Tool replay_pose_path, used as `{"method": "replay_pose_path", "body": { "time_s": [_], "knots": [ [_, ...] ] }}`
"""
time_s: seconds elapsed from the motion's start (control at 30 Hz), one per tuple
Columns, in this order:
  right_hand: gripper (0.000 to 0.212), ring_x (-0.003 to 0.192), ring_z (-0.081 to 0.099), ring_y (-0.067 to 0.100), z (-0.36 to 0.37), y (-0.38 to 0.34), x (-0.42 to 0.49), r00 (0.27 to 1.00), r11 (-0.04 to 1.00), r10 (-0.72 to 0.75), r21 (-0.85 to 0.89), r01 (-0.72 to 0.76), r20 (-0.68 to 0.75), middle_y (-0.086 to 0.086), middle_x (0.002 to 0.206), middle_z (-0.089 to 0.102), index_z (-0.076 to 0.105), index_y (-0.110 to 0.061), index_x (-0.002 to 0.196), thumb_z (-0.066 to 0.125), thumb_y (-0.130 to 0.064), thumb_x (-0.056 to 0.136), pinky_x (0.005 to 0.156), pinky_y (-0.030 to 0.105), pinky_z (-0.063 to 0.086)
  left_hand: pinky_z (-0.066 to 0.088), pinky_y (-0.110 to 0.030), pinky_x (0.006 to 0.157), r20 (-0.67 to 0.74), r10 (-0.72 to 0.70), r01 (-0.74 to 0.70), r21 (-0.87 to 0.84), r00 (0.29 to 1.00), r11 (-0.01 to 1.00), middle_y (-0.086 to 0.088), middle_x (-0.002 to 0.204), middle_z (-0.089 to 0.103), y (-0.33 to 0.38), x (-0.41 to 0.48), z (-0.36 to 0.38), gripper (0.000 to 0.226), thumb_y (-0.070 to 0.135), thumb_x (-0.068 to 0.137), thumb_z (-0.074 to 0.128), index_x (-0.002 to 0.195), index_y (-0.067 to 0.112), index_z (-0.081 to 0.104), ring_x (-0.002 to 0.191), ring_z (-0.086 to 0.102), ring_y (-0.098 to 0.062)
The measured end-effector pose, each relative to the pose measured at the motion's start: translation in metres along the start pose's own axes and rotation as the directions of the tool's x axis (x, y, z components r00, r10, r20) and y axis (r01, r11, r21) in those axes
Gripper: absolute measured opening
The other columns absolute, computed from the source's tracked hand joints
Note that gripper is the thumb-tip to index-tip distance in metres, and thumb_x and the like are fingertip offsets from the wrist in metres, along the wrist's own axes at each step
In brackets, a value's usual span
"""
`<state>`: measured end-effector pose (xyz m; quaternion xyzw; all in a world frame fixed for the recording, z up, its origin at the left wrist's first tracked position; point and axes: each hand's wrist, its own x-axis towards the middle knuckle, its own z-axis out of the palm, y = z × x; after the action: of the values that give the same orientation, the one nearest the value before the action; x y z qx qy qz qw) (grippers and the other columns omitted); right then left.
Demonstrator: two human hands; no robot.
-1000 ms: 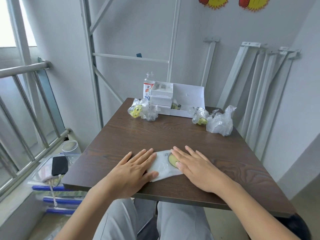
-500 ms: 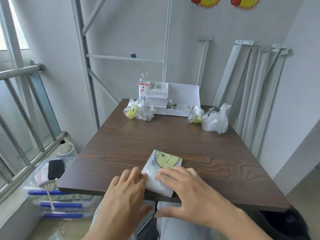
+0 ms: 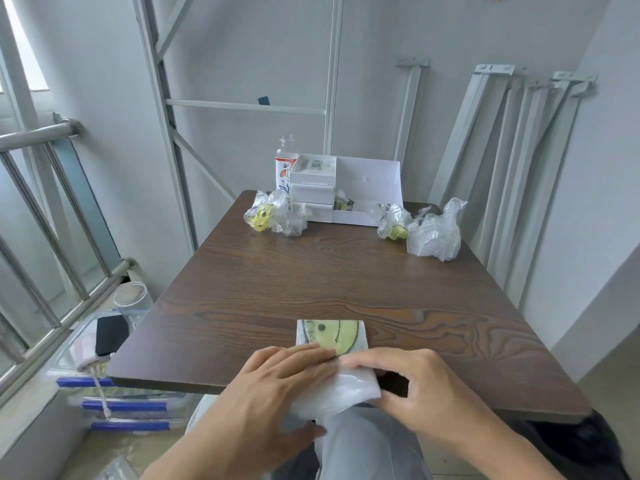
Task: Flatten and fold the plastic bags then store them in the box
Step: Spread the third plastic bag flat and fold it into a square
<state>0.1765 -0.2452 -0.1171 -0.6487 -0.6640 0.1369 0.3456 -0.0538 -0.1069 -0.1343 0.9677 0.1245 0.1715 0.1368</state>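
A folded plastic bag (image 3: 331, 336) with a yellow-green smiley print lies at the near edge of the brown table (image 3: 311, 271), and its white near end hangs over that edge. My left hand (image 3: 270, 386) lies on the bag's left part, fingers on top and thumb under the overhanging end. My right hand (image 3: 415, 386) pinches the bag's right side with curled fingers. At the far end, crumpled bags sit left (image 3: 273, 216) and right (image 3: 433, 233) of the white box (image 3: 367, 181).
A clear bottle (image 3: 285, 164) stands behind the box's small drawers (image 3: 313, 188). On the floor at the left are clear bins (image 3: 121, 407), a phone (image 3: 110, 334) and a clear jar (image 3: 133, 299). A railing runs along the left; metal frames (image 3: 502, 168) lean on the right wall.
Both hands went from pressing flat on the bag to gripping it. The bag is now narrower and lengthwise, slid toward me with its near end over the table edge.
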Motion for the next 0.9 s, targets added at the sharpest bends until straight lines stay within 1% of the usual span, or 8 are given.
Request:
{"method": "replay_pose_path", "body": {
  "time_s": [0.1, 0.2, 0.33, 0.43, 0.53, 0.63, 0.73, 0.9],
  "knots": [
    [0.023, 0.104, 0.073, -0.001, -0.005, 0.002, -0.001, 0.997, 0.996, 0.073, 0.062, -0.071, -0.038, -0.029, 0.113, 0.075, 0.081, -0.033, 0.107, 0.082, -0.017, 0.091, 0.089, 0.022, 0.056, 0.038, -0.024, 0.108, -0.191, -0.061, 0.037, -0.128, 0.98, 0.991, 0.036, 0.146, 0.053, -0.005, 0.0, 0.011, 0.041, 0.046, 0.094, 0.063, 0.134, 0.041, 0.068, 0.138, 0.046, 0.012],
    [0.005, 0.098, 0.073, -0.001, -0.009, -0.001, 0.003, 0.983, 0.977, 0.181, 0.124, -0.176, -0.029, -0.025, 0.104, 0.078, 0.083, -0.035, 0.097, 0.079, -0.035, 0.092, 0.086, 0.026, 0.056, 0.038, -0.02, 0.104, -0.301, -0.149, 0.105, -0.158, 0.942, 0.982, 0.046, 0.129, 0.059, 0.004, 0.004, 0.012, 0.025, 0.045, 0.1, 0.061, 0.119, 0.044, 0.076, 0.128, 0.05, 0.021],
    [0.016, 0.083, 0.073, 0.002, -0.007, -0.008, 0.012, 0.948, 0.938, 0.313, 0.18, -0.298, -0.061, -0.017, 0.086, 0.079, 0.08, -0.032, 0.085, 0.075, -0.044, 0.093, 0.082, 0.036, 0.054, 0.048, -0.027, 0.092, -0.425, -0.37, 0.253, -0.307, 0.826, 0.917, 0.046, 0.101, 0.068, 0.011, 0.006, 0.017, 0.02, 0.06, 0.086, 0.069, 0.095, 0.046, 0.081, 0.103, 0.067, 0.008],
    [0.018, 0.076, 0.073, 0.003, 0.003, -0.012, 0.018, 0.913, 0.925, 0.362, 0.193, -0.327, -0.19, -0.017, 0.079, 0.078, 0.075, -0.027, 0.082, 0.077, -0.042, 0.092, 0.076, 0.032, 0.055, 0.057, -0.033, 0.071, -0.503, -0.503, 0.347, -0.374, 0.703, 0.86, 0.033, 0.076, 0.071, 0.018, 0.008, 0.021, 0.032, 0.07, 0.079, 0.064, 0.094, 0.048, 0.08, 0.08, 0.068, -0.006],
    [0.016, 0.071, 0.07, 0.002, 0.015, -0.013, 0.026, 0.876, 0.922, 0.387, 0.118, -0.368, -0.288, -0.02, 0.074, 0.075, 0.069, -0.03, 0.082, 0.077, -0.039, 0.093, 0.063, 0.022, 0.052, 0.048, -0.026, 0.066, -0.567, -0.52, 0.412, -0.319, 0.638, 0.853, 0.024, 0.06, 0.06, 0.029, 0.017, 0.021, 0.034, 0.069, 0.08, 0.069, 0.102, 0.044, 0.075, 0.078, 0.057, 0.001],
    [0.015, 0.071, 0.067, 0.0, 0.023, -0.014, 0.03, 0.853, 0.917, 0.385, 0.04, -0.398, -0.352, -0.02, 0.074, 0.072, 0.065, -0.033, 0.084, 0.074, -0.038, 0.094, 0.063, 0.02, 0.052, 0.036, -0.029, 0.077, -0.555, -0.529, 0.459, -0.274, 0.642, 0.845, 0.019, 0.058, 0.052, 0.027, 0.029, 0.022, 0.045, 0.059, 0.087, 0.072, 0.124, 0.034, 0.067, 0.077, 0.052, -0.003],
    [0.015, 0.075, 0.066, -0.001, 0.026, -0.017, 0.03, 0.848, 0.911, 0.362, -0.044, -0.409, -0.386, -0.02, 0.079, 0.07, 0.056, -0.036, 0.094, 0.071, -0.035, 0.096, 0.07, 0.028, 0.055, 0.041, -0.034, 0.083, -0.486, -0.556, 0.473, -0.293, 0.674, 0.831, 0.015, 0.052, 0.048, 0.024, 0.037, 0.018, 0.059, 0.061, 0.091, 0.059, 0.138, 0.025, 0.057, 0.066, 0.048, -0.004],
    [0.021, 0.074, 0.064, 0.004, 0.031, -0.021, 0.031, 0.85, 0.905, 0.301, -0.153, -0.398, -0.433, -0.018, 0.08, 0.063, 0.048, -0.035, 0.099, 0.067, -0.028, 0.097, 0.07, 0.033, 0.052, 0.039, -0.033, 0.065, -0.419, -0.585, 0.528, -0.256, 0.694, 0.81, 0.009, 0.051, 0.05, 0.027, 0.039, 0.015, 0.054, 0.056, 0.098, 0.052, 0.139, 0.024, 0.038, 0.057, 0.05, -0.006]
  ]
}}
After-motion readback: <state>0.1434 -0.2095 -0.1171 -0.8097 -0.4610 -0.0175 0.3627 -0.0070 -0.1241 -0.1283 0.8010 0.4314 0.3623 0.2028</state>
